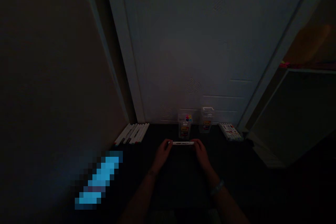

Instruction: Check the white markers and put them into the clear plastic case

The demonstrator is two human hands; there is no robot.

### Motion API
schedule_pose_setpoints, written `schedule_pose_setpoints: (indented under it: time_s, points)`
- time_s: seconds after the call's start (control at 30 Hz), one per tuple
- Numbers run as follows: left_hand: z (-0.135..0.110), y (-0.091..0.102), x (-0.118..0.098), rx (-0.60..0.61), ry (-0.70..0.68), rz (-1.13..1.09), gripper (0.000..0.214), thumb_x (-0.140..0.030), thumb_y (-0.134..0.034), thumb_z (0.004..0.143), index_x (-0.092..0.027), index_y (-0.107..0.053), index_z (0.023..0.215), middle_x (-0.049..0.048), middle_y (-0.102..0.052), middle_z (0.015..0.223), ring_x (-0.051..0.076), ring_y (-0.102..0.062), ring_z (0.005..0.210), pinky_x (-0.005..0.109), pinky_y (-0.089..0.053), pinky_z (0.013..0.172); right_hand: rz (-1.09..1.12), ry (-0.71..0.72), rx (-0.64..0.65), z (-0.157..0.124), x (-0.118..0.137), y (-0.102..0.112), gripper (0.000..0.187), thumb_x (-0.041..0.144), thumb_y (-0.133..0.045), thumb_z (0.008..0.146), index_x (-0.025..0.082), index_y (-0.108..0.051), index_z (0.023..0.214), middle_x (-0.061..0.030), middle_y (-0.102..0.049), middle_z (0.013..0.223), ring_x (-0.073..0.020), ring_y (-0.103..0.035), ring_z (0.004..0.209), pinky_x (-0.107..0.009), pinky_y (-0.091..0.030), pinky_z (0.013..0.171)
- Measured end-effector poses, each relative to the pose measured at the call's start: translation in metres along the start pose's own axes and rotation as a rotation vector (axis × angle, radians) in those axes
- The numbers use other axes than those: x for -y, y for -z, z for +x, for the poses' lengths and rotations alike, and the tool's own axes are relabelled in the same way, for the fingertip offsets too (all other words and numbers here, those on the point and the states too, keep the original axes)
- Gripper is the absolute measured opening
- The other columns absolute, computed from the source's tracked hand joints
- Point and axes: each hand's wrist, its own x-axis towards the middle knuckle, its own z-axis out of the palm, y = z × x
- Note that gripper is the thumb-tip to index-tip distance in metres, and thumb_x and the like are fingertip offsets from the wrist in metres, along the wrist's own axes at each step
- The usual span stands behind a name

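The white marker lay level, left to right, between my two hands, on the near side of the left clear container. Whether it rested on the dark worktop or was held just above it, I could not tell in the poor light.

Fingers: those of my left hand were drawn narrow on the left end of the marker; those of my right hand were drawn narrow on its right end. The middle of the barrel, with its dark print, was uncovered.

Handling: I judged the marker light and stiff, probably a plastic shell that would not bend under ordinary pressure. The surface looked smooth, so I rated it somewhat slippery and liable to roll if set down loose. Breakage seemed unlikely. A thin dark line crossed the barrel towards the right end; I took it for a cap seam, though I could not confirm this. A pull outward at both ends might therefore part the cap. For a one-handed hold, I found the middle of the barrel the soundest place, away from that line.

Surroundings: a row of markers lay to the left, a second clear container stood to the far right of the first, and a flat set of pens lay farther right.
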Motion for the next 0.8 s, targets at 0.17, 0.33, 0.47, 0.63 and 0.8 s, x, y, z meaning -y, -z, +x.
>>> schedule_pose_setpoints:
  time_s: [0.17,0.33,0.47,0.63,0.8]
  points:
    - [0.006,0.001,0.007,0.02,0.022,-0.106,0.034,-0.047,-0.046,0.078,-0.017,-0.059,0.089,0.003,-0.062,0.082,0.018,-0.058,0.084,0.027,-0.044,0.077,0.016,-0.023,-0.03,0.0,0.003,0.001,0.03,0.044,-0.043,0.081,0.02,-0.06,0.091,-0.0021,-0.061,0.077,-0.0156,-0.054,0.067,-0.025,-0.042,0.061]
    - [0.003,0.003,0.002,0.073,0.002,-0.082,0.035,-0.047,-0.044,0.079,-0.017,-0.059,0.091,0.0022,-0.061,0.079,0.017,-0.057,0.08,0.027,-0.044,0.075,-0.014,-0.04,-0.048,-0.001,0.003,-0.001,0.034,0.049,-0.047,0.079,0.021,-0.059,0.092,-0.0021,-0.061,0.076,-0.0171,-0.055,0.068,-0.026,-0.043,0.06]
    - [0.001,0.005,-0.002,0.039,0.013,-0.05,0.038,-0.049,-0.043,0.08,-0.017,-0.06,0.091,0.0014,-0.059,0.075,0.016,-0.056,0.076,0.025,-0.044,0.071,-0.062,-0.015,0.013,-0.005,0.006,-0.004,0.035,0.051,-0.049,0.077,0.021,-0.059,0.093,-0.0025,-0.063,0.079,-0.0185,-0.056,0.072,-0.026,-0.043,0.061]
    - [0.0,0.004,-0.004,0.046,-0.016,-0.002,0.036,-0.048,-0.04,0.082,-0.018,-0.06,0.091,0.0006,-0.059,0.074,0.015,-0.055,0.074,0.024,-0.043,0.07,-0.113,0.024,0.007,-0.005,0.004,-0.003,0.034,0.049,-0.041,0.083,0.022,-0.058,0.093,-0.0013,-0.061,0.08,-0.0166,-0.054,0.073,-0.026,-0.042,0.066]
    - [-0.002,0.003,-0.006,0.062,-0.047,0.004,0.036,-0.046,-0.039,0.083,-0.019,-0.06,0.094,0.0022,-0.062,0.084,0.017,-0.057,0.082,0.026,-0.043,0.077,-0.09,0.056,0.014,-0.003,-0.001,-0.003,0.035,0.048,-0.036,0.085,0.021,-0.057,0.093,-0.0003,-0.058,0.077,-0.0149,-0.052,0.069,-0.025,-0.041,0.064]
